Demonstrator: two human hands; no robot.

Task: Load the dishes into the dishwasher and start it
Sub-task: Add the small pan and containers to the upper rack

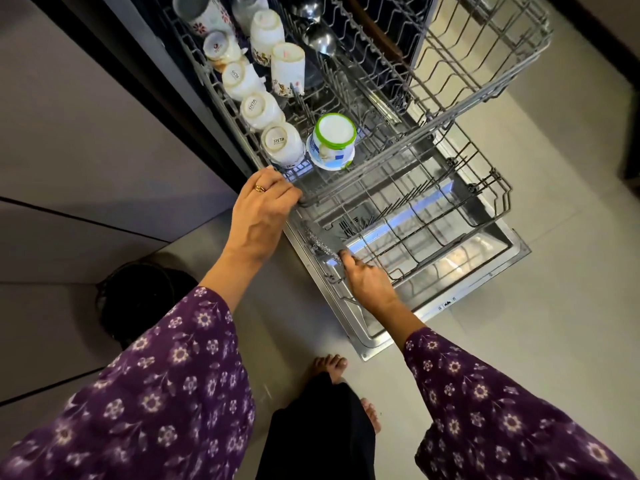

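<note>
Left hand (265, 206) grips upper rack (381, 161) front corner, right hand (369, 280) grips lower rack (498, 194) wire beneath it; jerky shove could topple mugs (263, 110).

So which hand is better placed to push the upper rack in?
Probably left: the left hand grips the front rim of the upper rack, while the right hand is lower, on the front wire of the lower rack.

Both arms wear wide, loose sleeves of purple cloth printed with small pale flowers: the left sleeve (138, 393) farther from the dishwasher door (450, 306), the right sleeve (502, 403) nearer to it. One finger of the left grip (263, 209) carries a gold ring (259, 188). The black trousers (322, 434) reach down to the bare feet (332, 367), just beside the door's near corner.
</note>
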